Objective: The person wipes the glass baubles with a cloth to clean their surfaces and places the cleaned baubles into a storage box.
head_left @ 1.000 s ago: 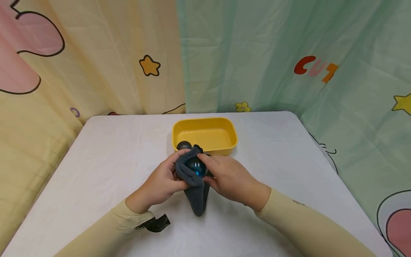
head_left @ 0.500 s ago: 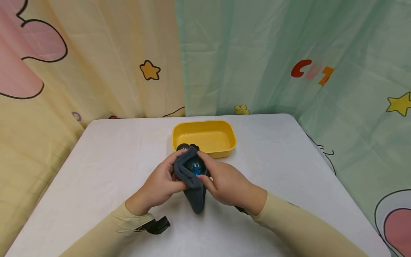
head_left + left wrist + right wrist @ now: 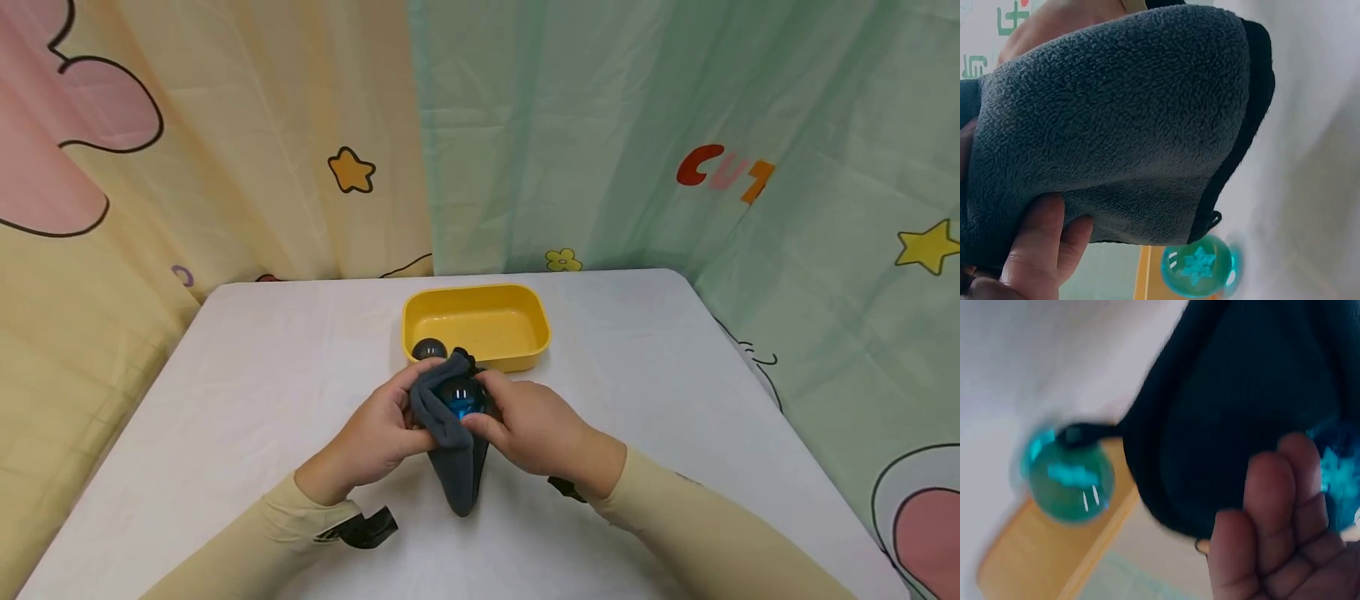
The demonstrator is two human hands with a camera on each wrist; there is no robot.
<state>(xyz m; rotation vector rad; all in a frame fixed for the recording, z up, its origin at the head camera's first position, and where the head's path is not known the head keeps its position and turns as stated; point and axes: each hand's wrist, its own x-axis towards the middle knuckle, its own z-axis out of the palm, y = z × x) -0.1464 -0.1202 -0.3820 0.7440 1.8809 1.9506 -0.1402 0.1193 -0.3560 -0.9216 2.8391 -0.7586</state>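
Note:
My left hand holds a dark grey cloth with black edging, its thumb on the near side. Partly wrapped in the cloth is a shiny blue ball, held above the table. From the right, my right hand grips this ball between thumb and fingers. At the right edge of the right wrist view, a star shape shows in the held ball. The cloth fills much of the left wrist view, with left fingertips pressed against it.
Beyond the hands stands a yellow tray. A second ball, see-through with a star shape, is at its near left corner; whether inside or in front, I cannot tell. A white cloth covers the table. Printed curtains hang behind it.
Both hands stay at the cloth and ball. The right thumb has shifted onto the ball's lower near side. The head view has tilted slightly, and the cloth hangs a little lower in it.

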